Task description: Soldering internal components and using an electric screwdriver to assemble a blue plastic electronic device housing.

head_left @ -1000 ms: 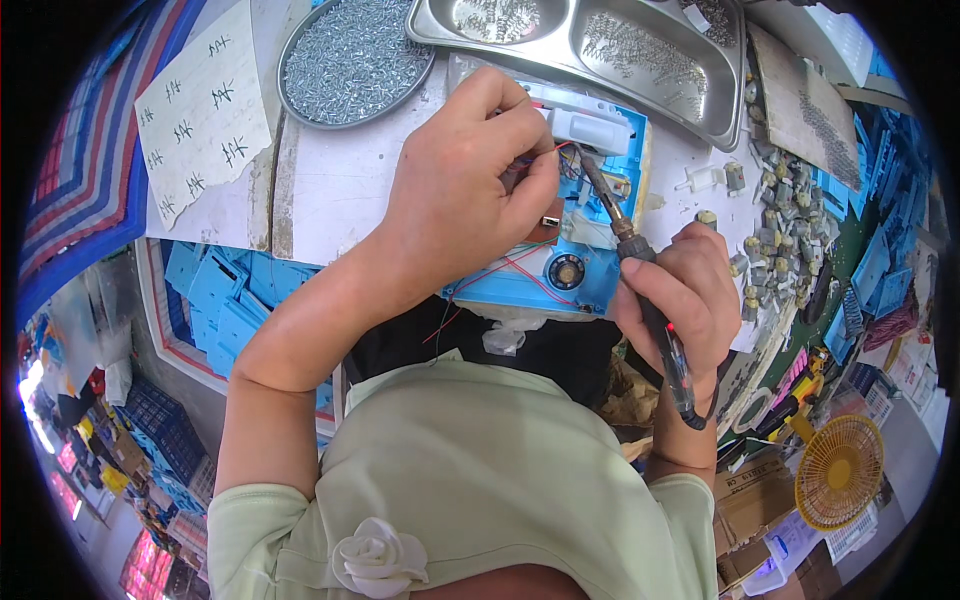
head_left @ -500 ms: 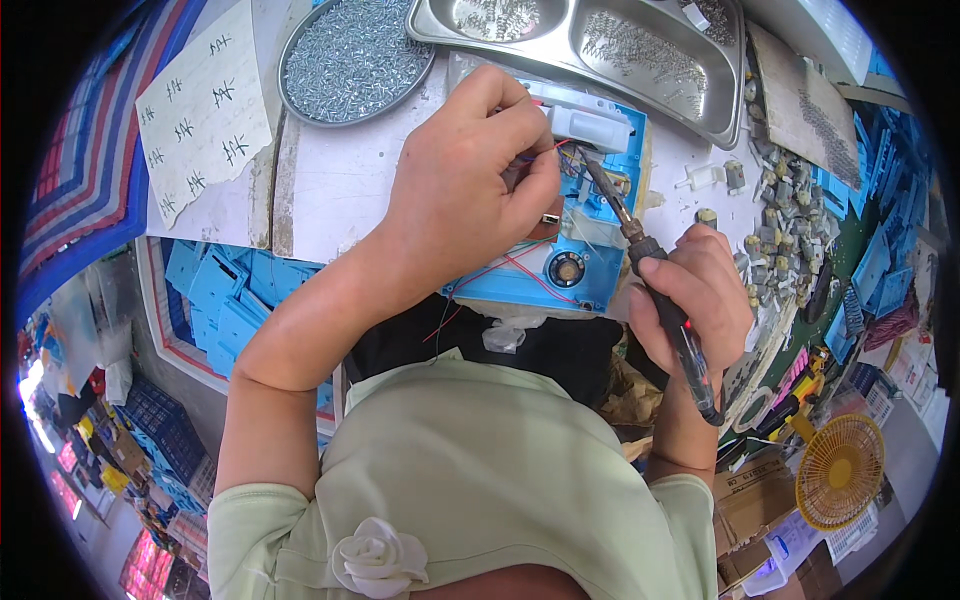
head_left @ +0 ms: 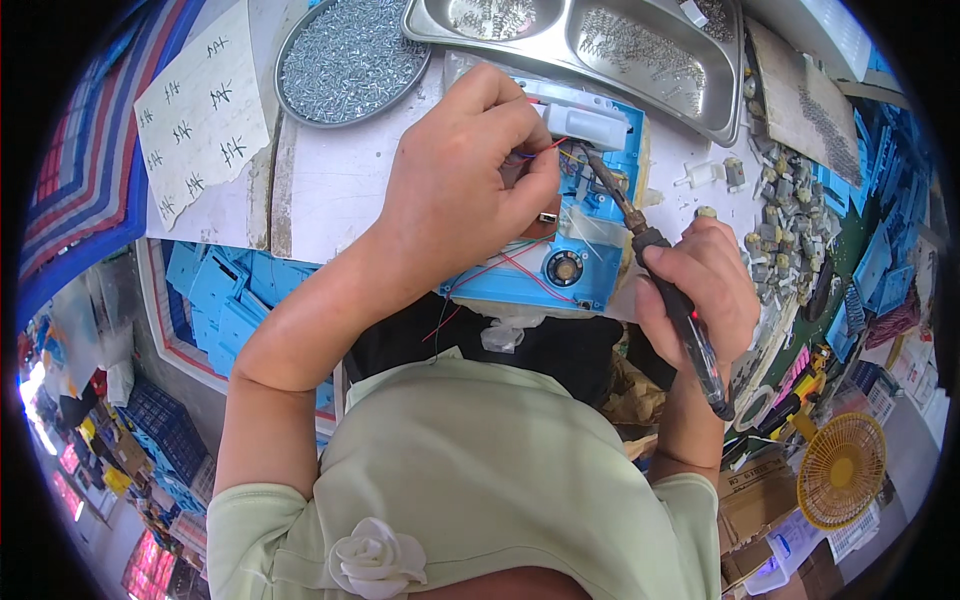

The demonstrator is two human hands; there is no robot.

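Our left hand (head_left: 468, 165) pinches thin wires (head_left: 561, 143) between its fingers above the blue casing (head_left: 601, 262), at the counter's (head_left: 335, 190) near edge; our right hand (head_left: 712, 290) has its fingers clamped round a soldering iron (head_left: 686, 318).

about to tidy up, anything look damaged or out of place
The white paper sheet with black handwriting has a ragged lower-right edge, as if torn. Small grey motor-like parts lie scattered, not trayed, along the right of the white tabletop.
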